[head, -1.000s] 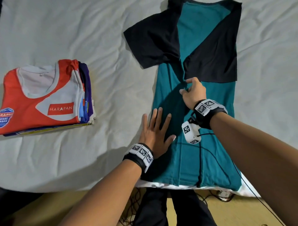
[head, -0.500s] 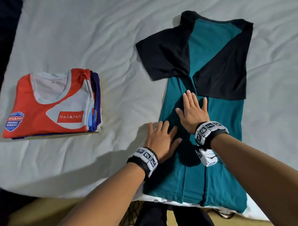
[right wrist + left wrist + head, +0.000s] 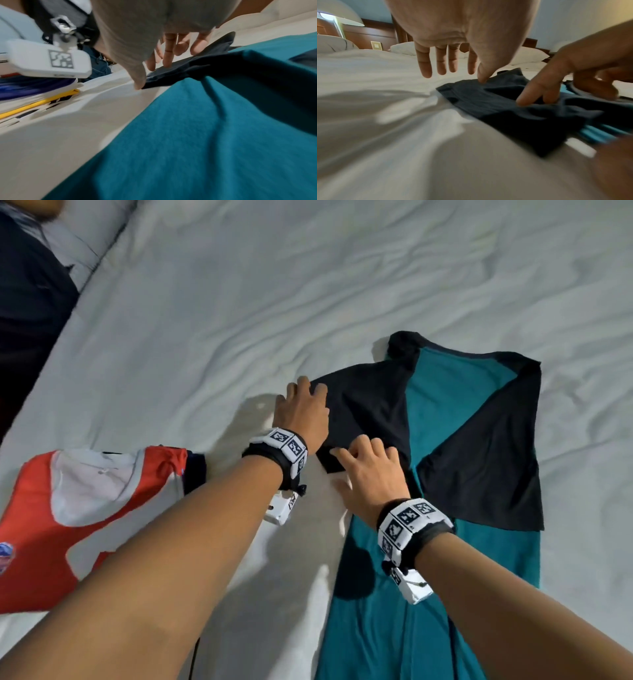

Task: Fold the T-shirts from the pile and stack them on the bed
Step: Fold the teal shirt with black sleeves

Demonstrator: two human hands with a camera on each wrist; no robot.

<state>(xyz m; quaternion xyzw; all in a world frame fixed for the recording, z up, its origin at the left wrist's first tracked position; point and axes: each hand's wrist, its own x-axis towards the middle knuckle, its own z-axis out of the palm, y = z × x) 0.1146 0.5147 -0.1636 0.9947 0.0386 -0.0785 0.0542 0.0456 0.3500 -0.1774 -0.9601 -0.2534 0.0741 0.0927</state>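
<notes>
head view: a teal t-shirt (image 3: 442, 594) with black sleeves lies lengthwise on the white bed sheet (image 3: 308, 285), its sides folded inward, the right black sleeve (image 3: 486, 470) folded over the body. the left black sleeve (image 3: 366, 412) sticks out sideways onto the sheet. the left hand (image 3: 303, 412) is at the outer end of that sleeve, fingers nearly straight and spread; in the left wrist view the thumb (image 3: 483, 75) touches the sleeve edge and the other fingers hang above the sheet, holding nothing. the right hand (image 3: 371, 474) rests on the near edge of the same sleeve, fingers loosely bent, tips pressing the cloth; a firm grip is not shown. a stack of folded shirts (image 3: 85, 522), topped by a red and white one, lies on the sheet to the left, well apart from the teal shirt. pillows (image 3: 529, 55) are visible at the far end of the bed.
</notes>
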